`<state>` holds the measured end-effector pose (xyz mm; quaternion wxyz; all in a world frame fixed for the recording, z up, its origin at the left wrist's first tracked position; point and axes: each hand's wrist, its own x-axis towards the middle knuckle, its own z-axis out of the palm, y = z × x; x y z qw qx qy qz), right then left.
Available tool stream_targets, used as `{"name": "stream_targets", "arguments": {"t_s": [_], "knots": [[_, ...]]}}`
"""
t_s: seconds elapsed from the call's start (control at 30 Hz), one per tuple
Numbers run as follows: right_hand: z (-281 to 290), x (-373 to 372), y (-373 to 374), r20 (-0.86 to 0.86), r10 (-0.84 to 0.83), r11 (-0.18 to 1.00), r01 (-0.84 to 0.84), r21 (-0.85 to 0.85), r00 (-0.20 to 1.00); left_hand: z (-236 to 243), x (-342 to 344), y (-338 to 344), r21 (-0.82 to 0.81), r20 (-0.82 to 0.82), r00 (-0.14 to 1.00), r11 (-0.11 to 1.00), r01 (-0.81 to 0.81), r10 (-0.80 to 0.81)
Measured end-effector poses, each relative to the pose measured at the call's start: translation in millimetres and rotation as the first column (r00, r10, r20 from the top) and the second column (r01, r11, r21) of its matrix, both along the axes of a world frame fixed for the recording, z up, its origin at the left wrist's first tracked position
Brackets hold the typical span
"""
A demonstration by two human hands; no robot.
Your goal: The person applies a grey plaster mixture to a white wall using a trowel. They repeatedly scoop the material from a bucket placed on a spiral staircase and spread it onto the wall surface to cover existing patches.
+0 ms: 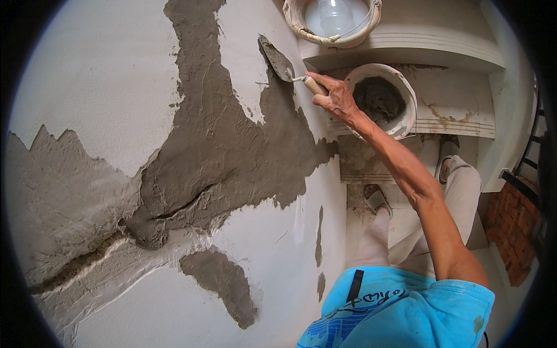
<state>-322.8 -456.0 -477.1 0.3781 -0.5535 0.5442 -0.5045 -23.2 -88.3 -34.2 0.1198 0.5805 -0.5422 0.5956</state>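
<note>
My right hand point(338, 100) is closed round the wooden handle of a pointed trowel point(277, 60). Grey mortar covers the blade, which lies against the wall at the upper end of a broad patch of wet mortar point(214, 139). Below the patch's left part, an open crack point(78, 267) runs down to the left. Just behind my hand stands a pale bucket point(411, 95) holding grey mortar point(378, 103); the hand and wrist overlap its left rim. My left hand is out of the picture.
A second bucket point(294, 22), crusted with mortar, stands on a higher stair step point(406, 40) with a clear plastic container inside. My sandalled feet point(378, 198) are on the lower steps. Dark railing point(532, 136) and reddish brickwork point(510, 226) lie at the right.
</note>
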Motion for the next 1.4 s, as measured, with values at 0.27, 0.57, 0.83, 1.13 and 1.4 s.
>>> {"name": "stream_targets", "arguments": {"t_s": [0.27,0.57,0.83,1.13,1.4], "knots": [[-11,-2,42,-0.042,-0.027,1.000,0.028,0.008,0.999,1,1,-1,-0.010,-0.016,1.000,1.000,0.007,-0.007],[3,-2,-16,0.037,-0.017,1.000,0.017,0.011,0.999,0,1,-1,-0.011,-0.025,0.999,1.000,0.023,-0.023],[-8,-2,32,0.043,0.083,0.996,-0.082,-0.021,0.996,2,1,1,-0.016,-0.039,0.999,1.000,0.014,-0.015],[-1,-4,-16,0.088,-0.033,0.999,0.033,0.010,0.996,4,1,-1,-0.009,-0.061,0.998,1.000,0.004,-0.004],[-2,-18,30,0.062,0.166,0.986,-0.166,-0.004,0.984,1,0,-1,-0.023,-0.061,0.998,1.000,0.000,-0.002]]}}
